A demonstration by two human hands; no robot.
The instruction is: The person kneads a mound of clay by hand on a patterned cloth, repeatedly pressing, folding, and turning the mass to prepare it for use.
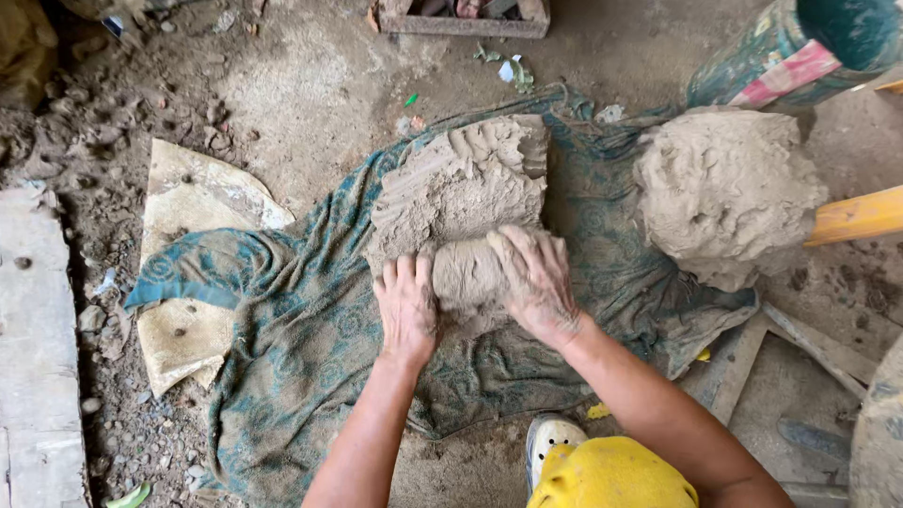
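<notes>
the teal patterned cloth [310, 329] lies spread over a dirt floor [310, 94], its edge ragged on the near side and running toward the shoe [548, 438] at the bottom. to the left, a pale sheet of sacking [193, 193] pokes out from under the cloth, and beyond it a grey slab [33, 329] borders the frame; loose stones lie scattered between them. to the right, a large rounded mound of clay [724, 193] sits at the cloth's edge, with a yellow bar [856, 216] just beside it and wooden strips [752, 348] below. most of the bare cloth lies on the left half, toward the sacking.

the left hand [406, 306] presses flat, fingers together and extended, against the left end of a small lump of clay [466, 275]. the right hand [536, 277] lies over the lump's right side, fingers spread and curved around it. neither hand is closed into a fist; both are open palms cupping the lump between them.

the lump sits directly between the two hands, touching both, and rests against the near edge of a bigger flattened slab of clay [461, 183] with finger grooves on top, in the middle of the cloth.
</notes>
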